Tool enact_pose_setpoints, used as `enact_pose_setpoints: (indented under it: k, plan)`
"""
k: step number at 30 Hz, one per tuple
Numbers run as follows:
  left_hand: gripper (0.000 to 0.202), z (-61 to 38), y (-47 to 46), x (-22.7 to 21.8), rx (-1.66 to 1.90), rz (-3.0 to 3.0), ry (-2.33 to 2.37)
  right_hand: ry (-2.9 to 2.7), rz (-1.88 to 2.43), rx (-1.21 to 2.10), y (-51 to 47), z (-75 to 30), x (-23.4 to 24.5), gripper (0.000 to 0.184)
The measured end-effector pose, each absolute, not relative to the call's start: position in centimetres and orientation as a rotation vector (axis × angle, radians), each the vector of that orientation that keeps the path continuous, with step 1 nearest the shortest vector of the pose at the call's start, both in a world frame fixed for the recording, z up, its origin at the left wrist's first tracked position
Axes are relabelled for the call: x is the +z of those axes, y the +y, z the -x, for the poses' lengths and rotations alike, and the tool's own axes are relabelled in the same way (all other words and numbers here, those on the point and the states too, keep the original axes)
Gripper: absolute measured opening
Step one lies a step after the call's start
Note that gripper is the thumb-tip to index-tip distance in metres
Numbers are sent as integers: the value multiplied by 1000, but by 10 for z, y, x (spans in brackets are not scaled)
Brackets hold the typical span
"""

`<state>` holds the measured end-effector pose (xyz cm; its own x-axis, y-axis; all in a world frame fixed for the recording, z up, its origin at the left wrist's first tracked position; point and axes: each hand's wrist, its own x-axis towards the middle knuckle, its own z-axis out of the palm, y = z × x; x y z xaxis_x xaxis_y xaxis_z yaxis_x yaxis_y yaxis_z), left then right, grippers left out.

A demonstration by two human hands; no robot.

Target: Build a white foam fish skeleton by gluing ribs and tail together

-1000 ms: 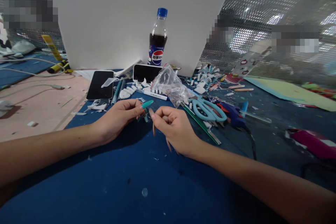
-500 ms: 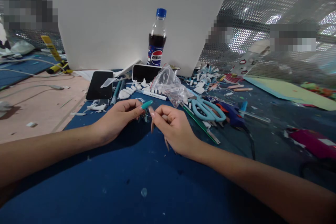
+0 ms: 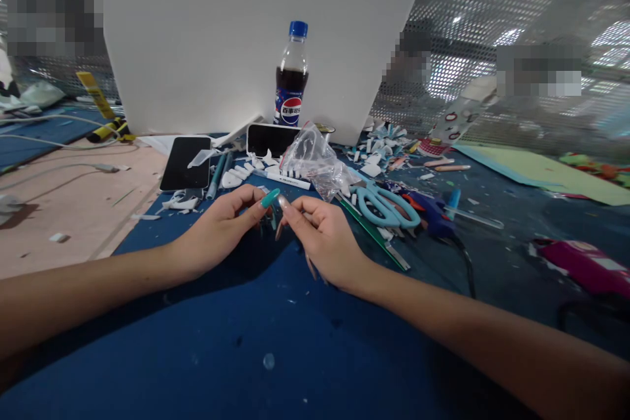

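My left hand (image 3: 222,226) and my right hand (image 3: 322,236) meet fingertip to fingertip over the blue mat (image 3: 256,341). Both are closed in a pinch. The left one carries a long teal nail (image 3: 270,197) and pinches a small dark piece (image 3: 272,215) that I cannot make out. The right hand's fingers curl in beside it, touching the same spot; what they hold is hidden. Just beyond the hands lie a clear plastic bag (image 3: 315,161) and teal scissors (image 3: 386,205).
A cola bottle (image 3: 291,75) stands against a white board (image 3: 236,33). Two dark phones (image 3: 187,162) (image 3: 270,139), teal pens (image 3: 217,174), a white marker (image 3: 288,178), a green ruler (image 3: 377,233), a blue glue gun (image 3: 433,210) and white scraps (image 3: 378,154) litter the mat. A pink object (image 3: 583,266) lies right.
Both hands have shifted slightly up and left in view, staying pinched together; the camera tilted a little. Nothing was picked up or let go.
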<state>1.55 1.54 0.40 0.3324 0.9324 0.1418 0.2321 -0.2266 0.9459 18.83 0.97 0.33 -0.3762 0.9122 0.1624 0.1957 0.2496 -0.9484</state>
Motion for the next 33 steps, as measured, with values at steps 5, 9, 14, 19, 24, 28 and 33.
enact_pose_setpoints:
  k: [5,9,14,19,24,28,33]
  plan:
    - [26,-15,15,7,948,-1827,1075,-1777,990,1159,12,-189,2,33]
    - [27,-11,11,6,1082,-2132,1164,-1771,1020,1273,11,-188,6,27]
    - [19,-8,7,4,1307,-2546,1085,-1855,1044,1271,12,-188,6,27]
    - [25,-5,8,6,1478,-2576,1189,-1934,1020,1197,13,-190,3,30]
    - [24,-5,6,8,1565,-2596,1144,-1840,1028,1269,12,-189,5,32]
    - [25,-6,7,7,1514,-2619,1086,-1793,938,1340,12,-188,6,41]
    - [26,-7,10,5,1505,-2597,1097,-1773,827,1413,12,-188,6,36]
